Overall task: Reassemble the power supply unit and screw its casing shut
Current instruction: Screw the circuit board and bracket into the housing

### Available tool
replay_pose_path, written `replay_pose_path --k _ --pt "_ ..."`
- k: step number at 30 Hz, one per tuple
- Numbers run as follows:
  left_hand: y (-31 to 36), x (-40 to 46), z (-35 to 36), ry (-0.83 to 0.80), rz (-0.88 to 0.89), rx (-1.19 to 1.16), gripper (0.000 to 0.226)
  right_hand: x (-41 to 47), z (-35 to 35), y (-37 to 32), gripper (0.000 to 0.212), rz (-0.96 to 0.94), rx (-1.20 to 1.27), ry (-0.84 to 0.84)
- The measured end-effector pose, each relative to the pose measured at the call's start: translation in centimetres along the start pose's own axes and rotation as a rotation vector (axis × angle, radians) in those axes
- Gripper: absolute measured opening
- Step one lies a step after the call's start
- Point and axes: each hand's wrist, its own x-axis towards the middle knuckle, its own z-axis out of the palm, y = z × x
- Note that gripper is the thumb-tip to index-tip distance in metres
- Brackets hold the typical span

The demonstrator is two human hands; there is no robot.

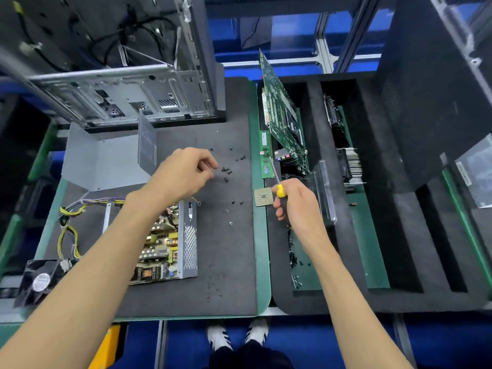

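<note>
Fingers (206,166) of the left hand (183,174) curled with the tips drawn together, hovering just beside a cluster of small black screws (226,171); cannot tell whether a screw is pinched between them. Right hand (295,203) wrapped around the yellow handle of a screwdriver (278,186), shaft angled up and away toward the top of the view.

Open power supply unit (170,241) lying on the black foam mat (229,262), nearer the person than the screws, partly hidden under the left forearm: circuit board with coils and capacitors exposed, perforated metal side wall on the edge facing the screwdriver. Bundle of yellow and purple wires (72,225) trailing from the unit's far-left corner, away from the screws. Black cooling fan (40,282) just beyond the wires, at the mat's near-left corner. Grey sheet-metal cover (103,158) apart from the unit, behind it, one flap standing upright.

More loose screws (234,209) scattered on the mat between the unit and a bare CPU chip (263,197), which lies just beside the right hand. Green motherboard (282,110) leaning in a black foam tray (378,262) past the screwdriver tip. Stripped computer chassis (127,83) at the mat's far edge, behind the cover.
</note>
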Motion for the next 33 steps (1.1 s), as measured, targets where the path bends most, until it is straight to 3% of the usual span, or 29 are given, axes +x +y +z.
replay_pose_path --k 3,8,14,24,33 --pt "-1.2 0.0 -0.1 0.073 -0.07 0.078 0.028 0.2 0.7 -0.4 0.028 -0.042 -0.015 0.006" --pt "-2.0 1.0 0.6 -0.013 -0.152 0.195 0.024 0.4 1.5 -0.9 0.028 -0.053 -0.034 0.017" --pt "-0.7 2.9 1.7 -0.011 -0.14 0.121 0.016 1.1 1.9 -1.0 0.019 -0.065 -0.097 0.042" --pt "2.5 5.9 4.0 -0.004 -0.017 0.017 0.018 1.9 1.9 -0.7 0.016 -0.06 -0.141 0.075" --pt "2.7 7.8 5.7 0.006 0.159 0.155 0.017 1.8 0.9 -0.4 0.016 -0.06 -0.155 0.104"
